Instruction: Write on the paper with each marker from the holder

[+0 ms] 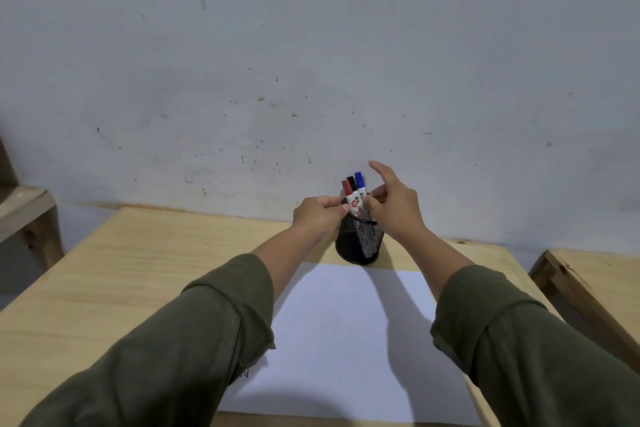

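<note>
A black mesh holder (360, 243) stands at the far edge of the wooden table (138, 270), near the wall. Three markers stick out of it: a red-capped marker (349, 193), a black-capped marker (353, 184) and a blue-capped marker (360, 182). My left hand (317, 215) grips the holder's rim at its left side. My right hand (391, 204) is at the holder's right, thumb and fingers pinching at the markers' barrels, index finger raised. A white sheet of paper (346, 340) lies in front of the holder, with a small dark mark near its left edge, partly hidden by my left sleeve.
A grey, stained wall rises directly behind the table. A second wooden table (595, 281) stands to the right across a narrow gap. A wooden shelf or bench (24, 208) is at the far left.
</note>
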